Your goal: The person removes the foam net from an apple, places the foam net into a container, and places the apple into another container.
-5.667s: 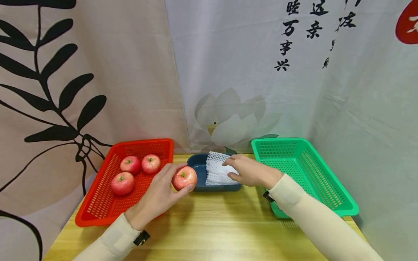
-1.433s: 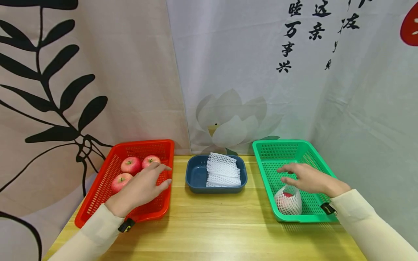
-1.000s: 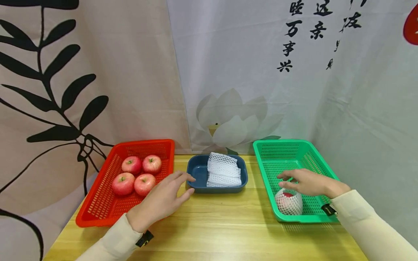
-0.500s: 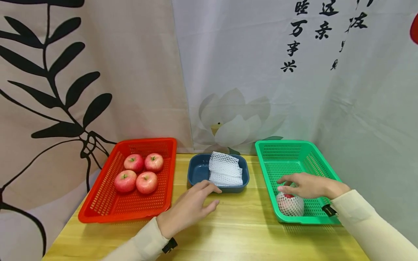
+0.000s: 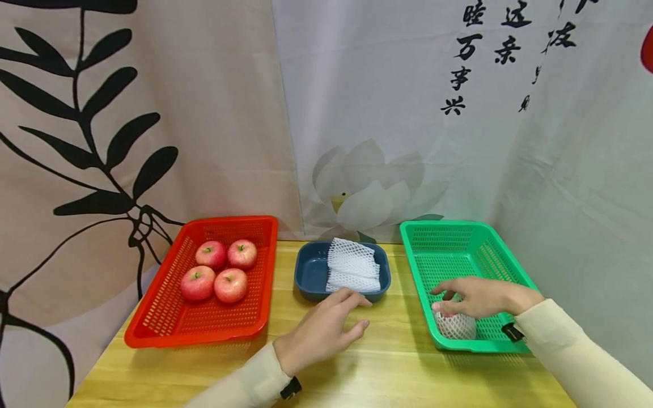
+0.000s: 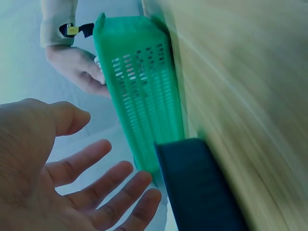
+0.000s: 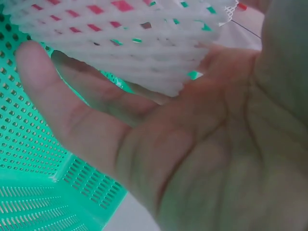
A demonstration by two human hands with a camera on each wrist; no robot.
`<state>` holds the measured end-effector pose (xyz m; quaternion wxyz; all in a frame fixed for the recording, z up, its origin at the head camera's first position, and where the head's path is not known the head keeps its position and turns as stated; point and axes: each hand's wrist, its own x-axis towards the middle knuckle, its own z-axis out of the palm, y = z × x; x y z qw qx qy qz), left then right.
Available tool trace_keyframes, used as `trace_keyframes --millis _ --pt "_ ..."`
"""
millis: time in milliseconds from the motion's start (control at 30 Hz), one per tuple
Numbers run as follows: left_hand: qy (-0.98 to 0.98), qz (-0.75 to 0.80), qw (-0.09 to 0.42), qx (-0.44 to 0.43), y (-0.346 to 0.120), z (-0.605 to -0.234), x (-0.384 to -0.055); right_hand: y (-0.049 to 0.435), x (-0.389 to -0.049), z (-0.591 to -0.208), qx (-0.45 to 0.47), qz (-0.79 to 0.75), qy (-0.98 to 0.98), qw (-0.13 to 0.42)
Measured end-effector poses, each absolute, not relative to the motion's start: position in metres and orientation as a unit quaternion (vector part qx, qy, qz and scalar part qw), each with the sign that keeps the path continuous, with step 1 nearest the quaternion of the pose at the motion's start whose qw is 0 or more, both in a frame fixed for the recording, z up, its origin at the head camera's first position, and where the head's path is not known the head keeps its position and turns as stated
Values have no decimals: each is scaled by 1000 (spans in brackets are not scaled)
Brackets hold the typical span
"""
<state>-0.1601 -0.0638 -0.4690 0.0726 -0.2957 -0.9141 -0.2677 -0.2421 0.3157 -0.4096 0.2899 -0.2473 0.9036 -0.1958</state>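
My right hand (image 5: pixel 471 297) hovers low over an apple in a white foam net (image 5: pixel 456 327), near the front of the green basket (image 5: pixel 461 258). Its thumb and fingers lie about the top of the net, the fingers fairly straight in the right wrist view; whether they touch the net is hard to tell. My left hand (image 5: pixel 323 328) holds nothing, its fingers loosely spread, just in front of the blue tray (image 5: pixel 312 272). White foam nets (image 5: pixel 353 265) lie in that tray. Several bare red apples (image 5: pixel 230 285) sit in the red basket (image 5: pixel 168 317) on the left.
Everything stands on a wooden table (image 5: pixel 388 374). A printed cloth (image 5: pixel 224 113) hangs right behind the baskets. The blue tray stands between the red and green baskets, and the left forearm crosses the table's front.
The left hand let an apple go in the red basket, then moved right to the blue tray. The right hand left the nets for the green basket and has sunk toward the netted apple.
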Motion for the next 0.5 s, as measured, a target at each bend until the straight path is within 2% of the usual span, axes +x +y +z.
trace_keyframes --millis 500 --pt "-907 -276 72 -311 -38 -480 -164 316 -239 -410 -256 -180 902 299"
